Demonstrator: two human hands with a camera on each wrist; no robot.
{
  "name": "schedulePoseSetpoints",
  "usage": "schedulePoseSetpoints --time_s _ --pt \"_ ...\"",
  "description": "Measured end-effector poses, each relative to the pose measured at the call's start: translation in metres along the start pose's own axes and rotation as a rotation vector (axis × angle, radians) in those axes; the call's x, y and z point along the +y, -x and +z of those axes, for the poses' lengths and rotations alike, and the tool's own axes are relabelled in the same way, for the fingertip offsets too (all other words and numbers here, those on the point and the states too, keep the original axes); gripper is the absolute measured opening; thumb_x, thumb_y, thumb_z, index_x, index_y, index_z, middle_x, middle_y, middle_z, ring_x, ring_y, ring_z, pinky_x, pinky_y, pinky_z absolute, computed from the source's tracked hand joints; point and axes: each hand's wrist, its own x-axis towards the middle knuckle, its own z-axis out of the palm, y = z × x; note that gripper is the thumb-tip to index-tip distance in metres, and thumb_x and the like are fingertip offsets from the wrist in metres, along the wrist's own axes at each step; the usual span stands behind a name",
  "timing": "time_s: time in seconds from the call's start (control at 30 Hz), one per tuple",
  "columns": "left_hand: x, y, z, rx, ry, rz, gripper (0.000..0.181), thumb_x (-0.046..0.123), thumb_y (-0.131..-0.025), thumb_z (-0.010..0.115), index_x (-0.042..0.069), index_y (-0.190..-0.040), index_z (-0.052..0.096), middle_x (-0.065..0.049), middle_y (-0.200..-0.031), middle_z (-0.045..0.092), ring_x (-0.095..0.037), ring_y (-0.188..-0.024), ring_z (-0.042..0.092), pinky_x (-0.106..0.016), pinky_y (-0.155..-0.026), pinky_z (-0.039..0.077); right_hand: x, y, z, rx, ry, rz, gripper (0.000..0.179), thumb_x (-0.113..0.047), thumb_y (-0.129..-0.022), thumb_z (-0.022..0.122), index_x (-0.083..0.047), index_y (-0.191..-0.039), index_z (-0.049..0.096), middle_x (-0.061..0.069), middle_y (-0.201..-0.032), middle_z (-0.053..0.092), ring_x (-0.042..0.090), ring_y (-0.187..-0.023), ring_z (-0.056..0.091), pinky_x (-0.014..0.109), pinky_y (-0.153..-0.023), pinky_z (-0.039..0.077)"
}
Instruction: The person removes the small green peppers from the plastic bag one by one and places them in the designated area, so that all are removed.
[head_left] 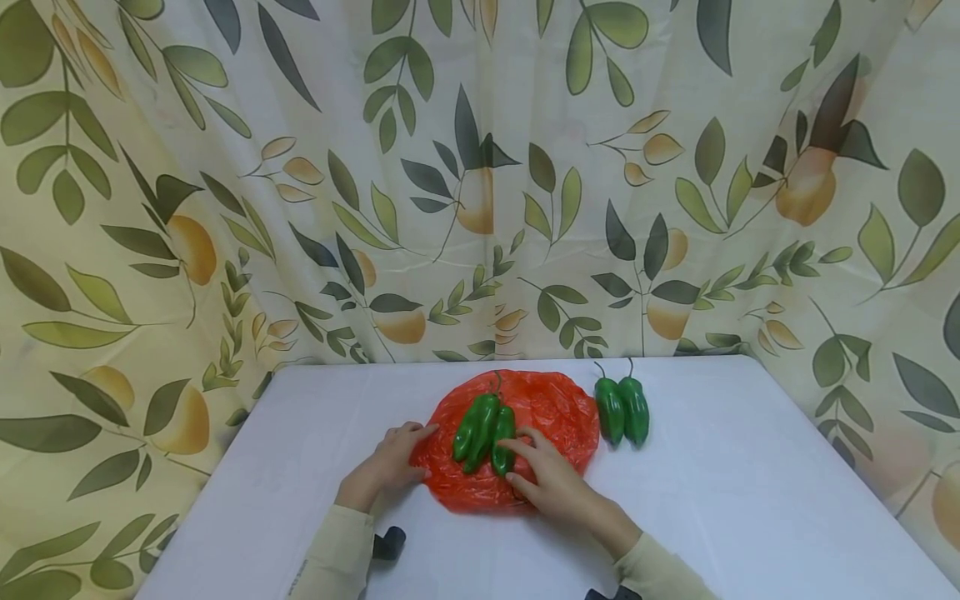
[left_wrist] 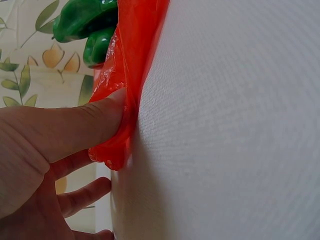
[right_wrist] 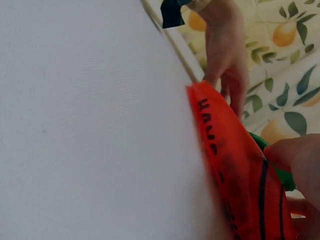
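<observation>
A crumpled red plastic bag lies on the table with three green peppers on top of it. At its left edge, my left hand holds the bag's rim, with the thumb on the near side and the other fingers spread beyond. The rim shows between thumb and index finger in the left wrist view. My right hand reaches over the bag from the right, its thumb and fingers around the rightmost pepper. Much of that pepper is hidden in the right wrist view, where dark lettering marks the bag.
Two more green peppers lie side by side on the white table, just right of the bag. Behind and beside the table hangs a curtain with a leaf and fruit print.
</observation>
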Motion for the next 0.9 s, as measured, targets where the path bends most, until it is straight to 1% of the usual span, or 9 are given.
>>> schedulePoseSetpoints --time_s 0.17,0.37,0.5,0.67,0.83,0.9 --pt "0.001 0.002 -0.001 0.004 0.004 0.005 0.073 0.013 -0.085 0.08 0.016 -0.151 0.049 -0.013 -0.145 0.051 -0.035 -0.133 0.045 -0.059 -0.104 0.051 -0.001 -0.002 0.005 -0.024 -0.011 0.008 0.045 -0.024 -0.097 0.067 -0.023 -0.142 0.058 0.019 -0.156 0.038 0.04 -0.141 0.044 0.065 -0.109 0.044" --pt "0.0 0.002 -0.001 0.003 0.006 0.011 0.073 0.012 -0.085 0.08 0.016 -0.151 0.049 -0.013 -0.146 0.051 -0.035 -0.133 0.045 -0.059 -0.105 0.05 -0.004 -0.005 0.01 -0.029 0.012 -0.009 0.043 -0.023 -0.098 0.065 -0.023 -0.14 0.06 0.018 -0.158 0.035 0.038 -0.14 0.045 0.062 -0.11 0.045" --pt "0.0 0.001 0.0 0.0 0.008 0.011 0.073 0.013 -0.086 0.079 0.017 -0.151 0.048 -0.013 -0.146 0.05 -0.035 -0.134 0.044 -0.059 -0.104 0.051 -0.006 -0.006 0.011 -0.038 0.03 -0.011 0.041 -0.023 -0.097 0.067 -0.024 -0.138 0.062 0.017 -0.158 0.033 0.038 -0.141 0.044 0.063 -0.109 0.045" --pt "-0.001 0.001 0.001 0.002 0.006 0.009 0.073 0.013 -0.086 0.08 0.017 -0.151 0.048 -0.013 -0.146 0.05 -0.035 -0.134 0.044 -0.059 -0.103 0.051 -0.005 -0.006 0.012 -0.043 0.056 0.022 0.043 -0.026 -0.097 0.068 -0.024 -0.139 0.061 0.017 -0.16 0.031 0.039 -0.143 0.042 0.066 -0.11 0.043" --pt "-0.002 0.001 0.001 0.002 -0.001 0.005 0.073 0.014 -0.086 0.08 0.018 -0.151 0.048 -0.012 -0.146 0.051 -0.034 -0.134 0.045 -0.058 -0.103 0.052 -0.001 -0.005 0.01 -0.007 0.065 0.063 0.047 -0.028 -0.096 0.068 -0.02 -0.142 0.058 0.018 -0.16 0.034 0.042 -0.142 0.043 0.067 -0.112 0.04" --pt "-0.002 0.001 0.002 0.003 0.0 0.004 0.073 0.014 -0.086 0.08 0.018 -0.151 0.048 -0.012 -0.145 0.051 -0.033 -0.133 0.045 -0.058 -0.104 0.052 0.0 -0.006 0.008 0.02 0.046 0.082 0.046 -0.027 -0.097 0.068 -0.017 -0.141 0.058 0.018 -0.159 0.036 0.042 -0.142 0.044 0.065 -0.113 0.04"
